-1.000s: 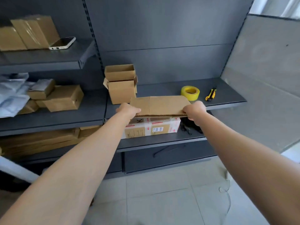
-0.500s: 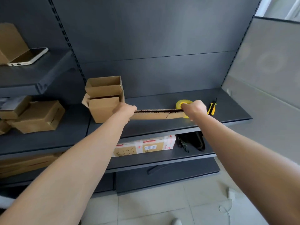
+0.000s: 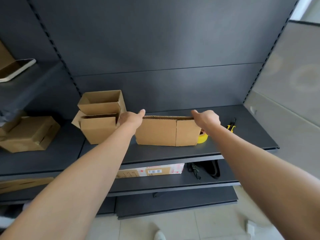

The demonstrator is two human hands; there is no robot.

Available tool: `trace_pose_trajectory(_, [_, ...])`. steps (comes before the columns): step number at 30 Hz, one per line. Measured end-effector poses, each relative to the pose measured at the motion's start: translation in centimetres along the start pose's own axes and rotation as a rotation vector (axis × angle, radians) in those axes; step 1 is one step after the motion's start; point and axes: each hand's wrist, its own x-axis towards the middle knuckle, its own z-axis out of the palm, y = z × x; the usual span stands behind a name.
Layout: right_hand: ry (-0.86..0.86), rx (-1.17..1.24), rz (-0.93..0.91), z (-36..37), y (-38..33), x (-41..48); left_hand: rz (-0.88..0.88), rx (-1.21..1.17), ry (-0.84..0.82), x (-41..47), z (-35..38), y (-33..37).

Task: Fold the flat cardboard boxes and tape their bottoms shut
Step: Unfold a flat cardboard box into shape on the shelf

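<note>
While the flat box (image 3: 166, 132) stands on edge on the shelf (image 3: 233, 149), left hand (image 3: 131, 118) and right hand (image 3: 206, 119) each pinch a top corner. Step looks like opening it. Next: square it, fold bottom flaps; tape roll (image 3: 203, 139) at its 3 o'clock.

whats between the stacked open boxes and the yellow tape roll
The flat cardboard box, standing on edge on the shelf, with the left hand and right hand gripping its top corners, in the head view.
</note>
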Motion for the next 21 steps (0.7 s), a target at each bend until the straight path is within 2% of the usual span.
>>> trace_pose_trajectory(11, [-0.002,0.114,0.07,1.1,-2.7,3.9,0.021,0.052,-0.105,4.5,0.7,2.9])
trace_pose_trajectory(21, [-0.01,0.164,0.07,1.5,-3.4,8.0,-0.02,-0.07,-0.164,4.5,2.2,4.5])
